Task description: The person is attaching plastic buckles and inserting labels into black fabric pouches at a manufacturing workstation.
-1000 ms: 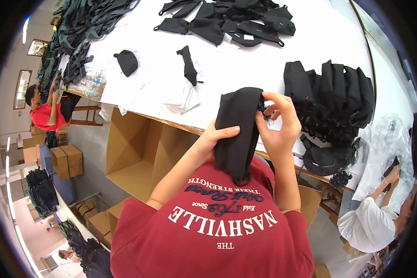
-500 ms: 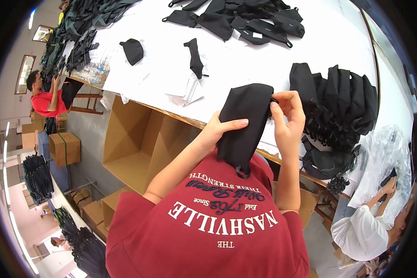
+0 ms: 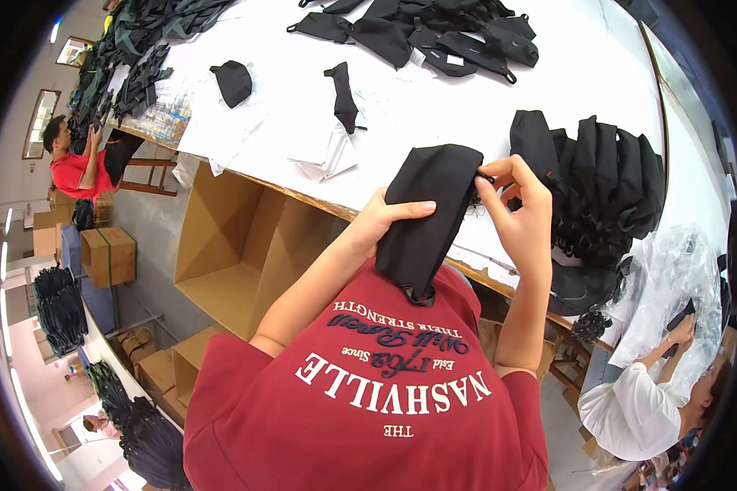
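A black fabric pouch point(image 3: 427, 233) is held up in front of my chest at the table's near edge. My left hand point(image 3: 391, 217) grips its left side, thumb lying across the front and the other fingers hidden behind. At the pouch's upper right corner, my right hand point(image 3: 522, 200) pinches a small black tab or loop between thumb and forefinger. A short strap loop point(image 3: 422, 296) hangs from the pouch's lower end. Right of my right hand stands a row of similar black pouches point(image 3: 598, 172), packed side by side on the table.
The white table point(image 3: 450, 110) carries a heap of black pouches point(image 3: 409, 37) at the back, a single pouch point(image 3: 233, 83) and white paper sheets point(image 3: 327, 155). Open cardboard boxes point(image 3: 221, 245) stand below its edge. At right a co-worker point(image 3: 639, 409) handles clear plastic point(image 3: 671, 270); another person point(image 3: 82, 172) is at far left.
My right hand has shifted slightly right and down, drawing the small tab a little away from the pouch's corner. The pouch has moved slightly left; my left hand keeps its grip.
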Demonstrator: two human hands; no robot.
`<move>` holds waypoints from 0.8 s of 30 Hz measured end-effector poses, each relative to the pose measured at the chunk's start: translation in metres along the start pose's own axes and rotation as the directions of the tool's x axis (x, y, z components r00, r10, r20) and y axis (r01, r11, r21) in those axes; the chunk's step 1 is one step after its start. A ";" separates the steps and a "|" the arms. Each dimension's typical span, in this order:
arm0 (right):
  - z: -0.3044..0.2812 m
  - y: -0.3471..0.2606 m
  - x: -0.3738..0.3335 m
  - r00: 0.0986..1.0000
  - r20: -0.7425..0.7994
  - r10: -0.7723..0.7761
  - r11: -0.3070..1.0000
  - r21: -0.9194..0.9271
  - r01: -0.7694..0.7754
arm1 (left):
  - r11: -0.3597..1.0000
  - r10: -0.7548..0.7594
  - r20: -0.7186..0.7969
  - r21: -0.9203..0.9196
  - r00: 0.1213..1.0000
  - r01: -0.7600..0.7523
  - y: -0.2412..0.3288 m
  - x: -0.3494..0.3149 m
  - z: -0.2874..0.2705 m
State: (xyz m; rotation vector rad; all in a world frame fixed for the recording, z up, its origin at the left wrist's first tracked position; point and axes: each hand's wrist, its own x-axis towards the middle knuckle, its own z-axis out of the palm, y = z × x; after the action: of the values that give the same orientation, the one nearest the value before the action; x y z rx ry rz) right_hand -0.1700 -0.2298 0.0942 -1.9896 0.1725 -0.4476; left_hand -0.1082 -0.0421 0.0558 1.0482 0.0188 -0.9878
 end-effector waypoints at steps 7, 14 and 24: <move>0.003 -0.004 -0.010 0.996 0.062 -0.065 0.985 -0.153 0.074 | 0.997 -0.016 -0.025 -0.080 1.000 0.014 -0.007 0.003 -0.004; 0.002 -0.003 -0.007 0.993 0.118 0.028 0.991 -0.136 -0.011 | 0.980 -0.155 0.111 -0.109 0.982 0.167 -0.006 0.007 -0.015; 0.006 -0.001 -0.004 0.996 0.090 -0.016 0.982 -0.185 0.032 | 0.999 -0.040 0.317 0.014 0.948 0.038 0.007 0.057 -0.036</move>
State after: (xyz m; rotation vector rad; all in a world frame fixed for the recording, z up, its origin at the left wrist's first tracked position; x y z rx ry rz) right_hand -0.1716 -0.2233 0.0921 -2.1927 0.1396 -0.3695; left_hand -0.0544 -0.0532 0.0156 0.8886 -0.2299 -1.1841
